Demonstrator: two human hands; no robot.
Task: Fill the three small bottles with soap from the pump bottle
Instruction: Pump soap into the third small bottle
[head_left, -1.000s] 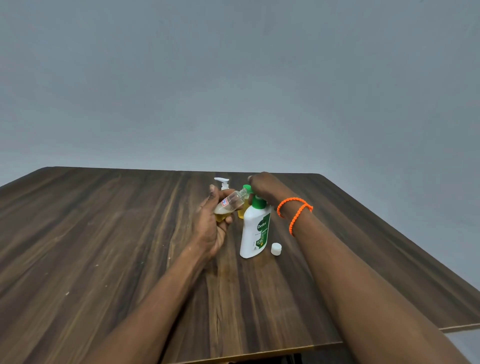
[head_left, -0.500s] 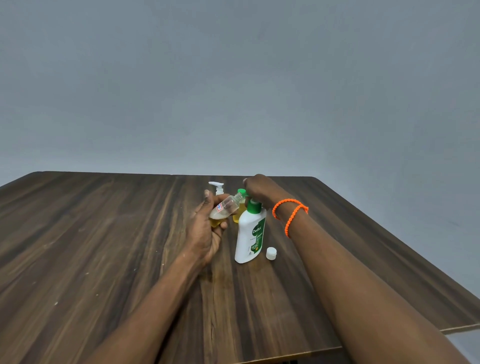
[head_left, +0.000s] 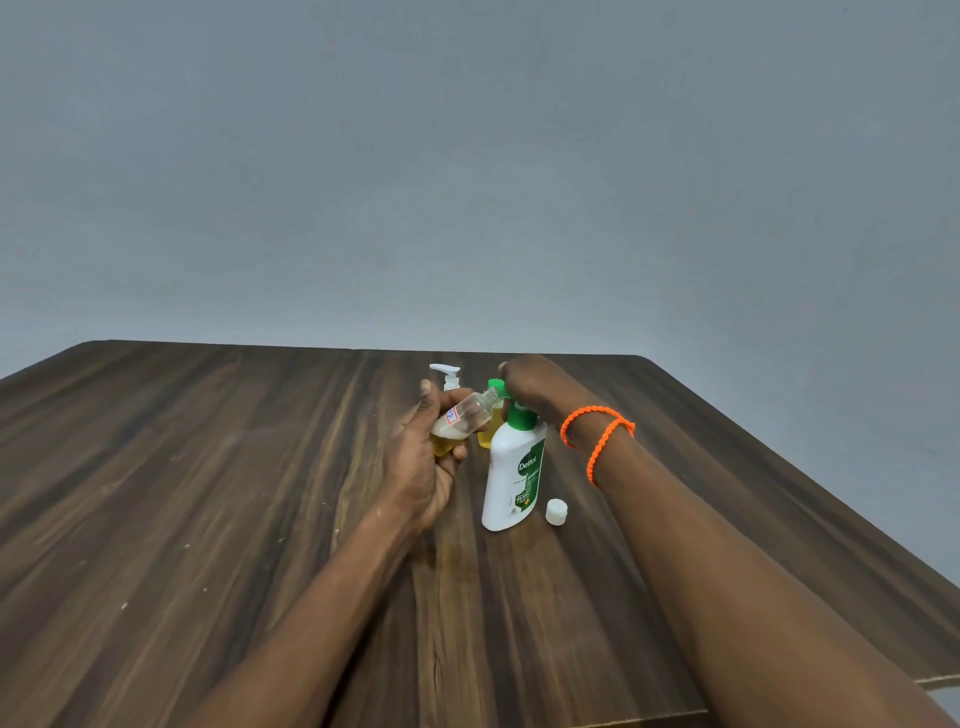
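A white pump bottle (head_left: 514, 478) with a green label and green pump stands upright near the table's middle. My right hand (head_left: 530, 384), with orange bands on its wrist, lies curled over the pump head and hides most of it. My left hand (head_left: 421, 467) grips a small clear bottle (head_left: 467, 413), tilted with its open mouth up against the green spout. This bottle holds some pale yellowish soap at its lower end. A second small bottle (head_left: 485, 439) with yellow liquid stands just behind, partly hidden. A third small bottle (head_left: 448, 375) with a white pump top stands further back.
A small white cap (head_left: 556, 511) lies on the dark wooden table (head_left: 208, 493) just right of the pump bottle's base. The table's right edge runs diagonally close to my right forearm. A plain grey wall rises behind.
Both hands keep their hold and stay at the pump bottle. The small clear bottle stays tilted at the spout. The view has shifted slightly.
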